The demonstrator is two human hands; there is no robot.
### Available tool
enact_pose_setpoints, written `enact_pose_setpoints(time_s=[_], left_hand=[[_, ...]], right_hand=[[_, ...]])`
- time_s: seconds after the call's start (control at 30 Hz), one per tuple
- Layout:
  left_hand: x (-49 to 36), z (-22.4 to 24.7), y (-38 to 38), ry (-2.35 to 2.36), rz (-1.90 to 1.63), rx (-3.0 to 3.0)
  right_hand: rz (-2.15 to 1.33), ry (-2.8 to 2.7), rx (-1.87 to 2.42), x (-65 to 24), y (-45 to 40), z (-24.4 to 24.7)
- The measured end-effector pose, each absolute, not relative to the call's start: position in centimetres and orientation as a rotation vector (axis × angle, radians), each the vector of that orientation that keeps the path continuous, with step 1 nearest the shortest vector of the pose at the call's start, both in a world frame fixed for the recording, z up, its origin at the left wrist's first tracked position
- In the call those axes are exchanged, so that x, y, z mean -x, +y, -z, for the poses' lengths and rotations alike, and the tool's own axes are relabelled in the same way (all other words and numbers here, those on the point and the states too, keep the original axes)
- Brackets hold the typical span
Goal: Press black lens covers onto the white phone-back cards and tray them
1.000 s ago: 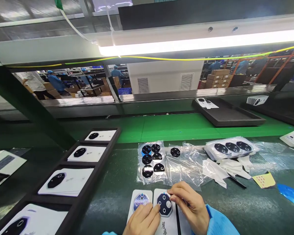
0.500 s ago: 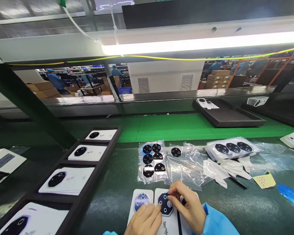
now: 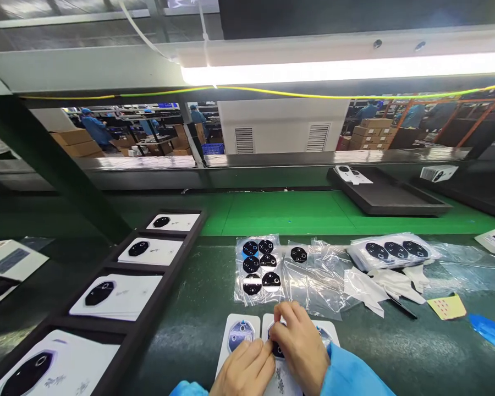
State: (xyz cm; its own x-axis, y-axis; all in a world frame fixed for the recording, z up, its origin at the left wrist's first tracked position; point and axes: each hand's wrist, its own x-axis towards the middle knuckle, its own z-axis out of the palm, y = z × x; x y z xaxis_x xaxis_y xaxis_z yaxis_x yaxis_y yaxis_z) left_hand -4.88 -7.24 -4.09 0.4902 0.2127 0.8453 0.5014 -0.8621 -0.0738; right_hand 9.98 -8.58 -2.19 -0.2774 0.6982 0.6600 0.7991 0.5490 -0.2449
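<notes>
Three white panels with octagonal dark faces lie side by side at the front of the bench. My left hand lies over the lower part of the left panel, its fingers extended and its fingertips at the middle panel's dark octagon. Over that octagon, my right hand is pinched, thumb against forefinger; what sits between them is hidden. Behind my right hand, the right panel shows only its upper corner. Glossy film with a small blue tab covers the left octagon.
Left stands a black divided tray of white panels. Ahead lie clear sheets with black round pieces, a stack of bagged round pieces, crumpled white paper, a yellow note and blue film. A black tray sits at the back.
My right hand has shifted slightly left and turned, now covering most of the middle octagon. More of the right panel's octagon shows. My left hand stays nearly in place; the view shifts slightly.
</notes>
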Motion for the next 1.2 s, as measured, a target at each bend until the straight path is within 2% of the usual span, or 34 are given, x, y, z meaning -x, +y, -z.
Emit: enact_pose_setpoints(time_s=[0.1,0.3,0.43,0.87,1.1,1.2], left_hand=[[5.0,4.0,-7.3,-0.585,1.276,2.458],[4.5,5.2,-7.5,-0.642,1.428,2.377],[4.5,5.4,-7.4,-0.633,1.411,2.405],[4.5,5.4,-7.3,-0.634,1.414,2.397],[4.5,5.4,-7.4,-0.646,1.416,2.378],[4.5,5.2,-7.4,-0.628,1.42,2.367]], right_hand=[[0.006,-1.988,1.246,-10.6,-8.4,1.6],[0.206,-2.047,1.199,-10.3,-8.3,2.0],[0.139,-1.991,1.227,-10.3,-8.4,1.8],[0.287,-2.111,1.255,-10.6,-8.3,1.9],[0.201,-2.097,1.306,-10.4,-8.3,2.5],[0.034,-2.082,1.28,-11.4,-7.9,1.9]])
